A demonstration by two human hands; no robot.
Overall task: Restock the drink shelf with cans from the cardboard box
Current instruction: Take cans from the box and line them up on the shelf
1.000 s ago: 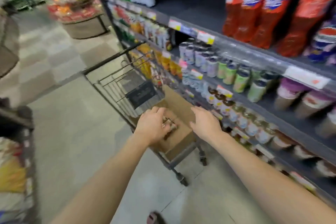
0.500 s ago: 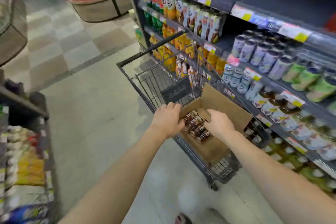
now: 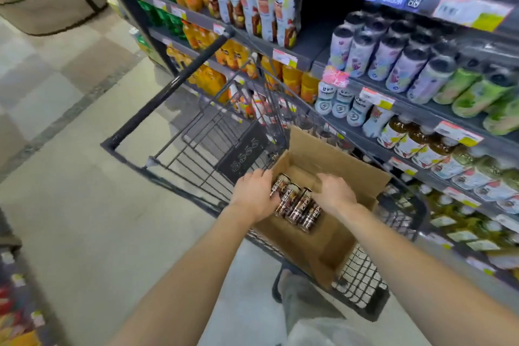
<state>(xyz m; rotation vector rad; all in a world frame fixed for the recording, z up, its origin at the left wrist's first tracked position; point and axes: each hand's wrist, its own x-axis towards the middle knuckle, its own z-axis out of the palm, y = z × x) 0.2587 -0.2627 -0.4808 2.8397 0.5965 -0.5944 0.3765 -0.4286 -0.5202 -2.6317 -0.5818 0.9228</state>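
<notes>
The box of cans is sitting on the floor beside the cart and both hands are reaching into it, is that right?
Not quite: in the head view the box sits inside the cart, not on the floor. The left hand and right hand do both reach into it, at the cans.

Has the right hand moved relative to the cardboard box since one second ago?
Yes. Judged against the cardboard box, the right hand has shifted left, from the box's right side to the cans, which it now touches.
</notes>
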